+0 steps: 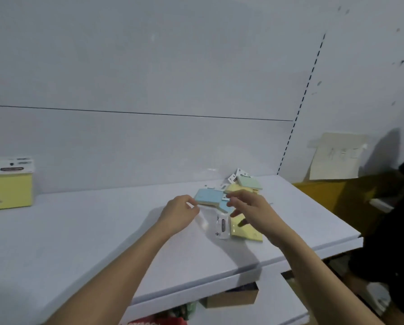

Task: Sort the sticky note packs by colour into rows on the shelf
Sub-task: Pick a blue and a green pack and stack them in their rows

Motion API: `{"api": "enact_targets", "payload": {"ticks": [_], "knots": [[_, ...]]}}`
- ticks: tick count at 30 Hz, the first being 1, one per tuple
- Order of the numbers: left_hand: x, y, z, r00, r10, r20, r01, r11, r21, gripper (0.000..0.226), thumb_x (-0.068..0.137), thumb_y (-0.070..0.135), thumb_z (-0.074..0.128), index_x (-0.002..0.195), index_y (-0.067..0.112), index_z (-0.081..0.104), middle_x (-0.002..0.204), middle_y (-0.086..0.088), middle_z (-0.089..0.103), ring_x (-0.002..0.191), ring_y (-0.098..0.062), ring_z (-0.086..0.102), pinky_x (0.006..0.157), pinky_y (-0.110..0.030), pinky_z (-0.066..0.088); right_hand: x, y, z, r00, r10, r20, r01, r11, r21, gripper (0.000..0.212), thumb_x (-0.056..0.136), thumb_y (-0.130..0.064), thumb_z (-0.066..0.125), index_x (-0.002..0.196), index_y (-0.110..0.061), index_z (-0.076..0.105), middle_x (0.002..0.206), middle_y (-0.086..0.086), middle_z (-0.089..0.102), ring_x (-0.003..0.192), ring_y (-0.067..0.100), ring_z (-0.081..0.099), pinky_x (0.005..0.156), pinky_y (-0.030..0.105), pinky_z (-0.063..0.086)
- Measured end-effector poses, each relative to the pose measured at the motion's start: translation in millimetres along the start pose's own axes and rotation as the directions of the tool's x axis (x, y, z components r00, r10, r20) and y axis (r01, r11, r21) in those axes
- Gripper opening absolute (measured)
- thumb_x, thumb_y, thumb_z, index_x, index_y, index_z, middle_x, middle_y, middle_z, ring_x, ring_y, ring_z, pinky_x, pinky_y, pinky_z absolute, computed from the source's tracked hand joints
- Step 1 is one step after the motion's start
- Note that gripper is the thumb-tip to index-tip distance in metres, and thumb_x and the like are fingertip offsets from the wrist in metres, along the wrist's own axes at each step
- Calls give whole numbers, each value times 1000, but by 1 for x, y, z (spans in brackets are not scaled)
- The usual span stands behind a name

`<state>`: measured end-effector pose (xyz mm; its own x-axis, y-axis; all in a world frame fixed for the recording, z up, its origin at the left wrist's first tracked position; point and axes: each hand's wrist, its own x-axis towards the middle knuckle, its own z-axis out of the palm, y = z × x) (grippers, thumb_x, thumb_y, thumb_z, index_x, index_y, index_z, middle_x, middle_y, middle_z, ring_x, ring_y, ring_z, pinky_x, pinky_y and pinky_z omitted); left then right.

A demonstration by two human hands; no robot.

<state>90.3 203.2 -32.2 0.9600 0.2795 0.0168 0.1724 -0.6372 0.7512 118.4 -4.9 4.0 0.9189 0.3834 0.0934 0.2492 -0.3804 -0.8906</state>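
A loose pile of sticky note packs lies on the white shelf at the right. My left hand pinches the near left corner of a blue pack on top of the pile. My right hand hovers over the pile with fingers spread, above a second blue pack and a yellow pack with a white header. A green pack and another yellow pack lie behind. One yellow pack stands upright against the back panel at the far left.
The shelf's front edge runs diagonally toward the lower left. A cardboard box sits on the shelf below. A yellow bin and a taped paper sheet are at the right, beside a dark-clothed person.
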Motion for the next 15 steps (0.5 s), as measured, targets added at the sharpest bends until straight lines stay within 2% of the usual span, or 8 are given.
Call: {"api": "enact_targets", "payload": {"ticks": [3,7,9,10,12,14,15], "knots": [[37,7,10,998,-44,-45,46,998,49,32,86,36,60,114,21,61,107,-1,64,99,-20,60,83,-29,46,44,9,-28,998,40,-38,-40,999,5,18,97,-20,51,106,-16,66,98,4,69,74,17,63,60,28,51],[73,11,35,986,-146,-74,157,975,159,65,80,54,63,131,15,51,129,-9,54,117,-26,54,95,-35,46,93,59,-62,959,160,-232,-178,983,-55,20,93,-15,50,104,-12,66,95,5,67,75,20,61,59,33,52],[91,17,44,979,-192,-62,200,963,182,77,69,63,66,126,12,55,128,-8,56,117,-27,54,95,-37,47,114,82,-78,935,173,-308,-204,976,-70,20,93,-14,49,107,-11,63,99,5,65,78,20,59,58,30,47],[98,20,48,976,-212,-47,217,964,155,79,60,67,67,117,13,61,122,-6,61,111,-25,59,93,-37,49,124,91,-84,932,158,-327,-203,973,-107,20,93,-14,49,107,-11,62,100,4,64,80,20,58,62,29,45],[109,24,54,967,-253,-29,253,967,-3,71,47,63,73,98,15,70,102,-2,72,93,-21,67,86,-38,54,144,106,-96,940,126,-319,-196,961,-197,18,92,-17,51,106,-9,60,100,5,62,87,22,57,69,30,41],[112,32,58,956,-293,-8,284,932,-223,41,59,35,86,89,10,71,87,-3,73,82,-19,68,76,-31,55,164,117,-104,953,153,-260,-220,943,-251,19,93,-25,53,97,-7,58,90,4,59,87,25,55,69,31,38],[111,35,60,949,-316,-12,299,906,-300,30,66,20,85,88,10,68,84,-3,71,79,-18,67,69,-28,53,173,121,-106,959,177,-221,-236,933,-274,24,93,-31,53,88,-8,55,81,4,55,84,27,53,66,32,37]]}}
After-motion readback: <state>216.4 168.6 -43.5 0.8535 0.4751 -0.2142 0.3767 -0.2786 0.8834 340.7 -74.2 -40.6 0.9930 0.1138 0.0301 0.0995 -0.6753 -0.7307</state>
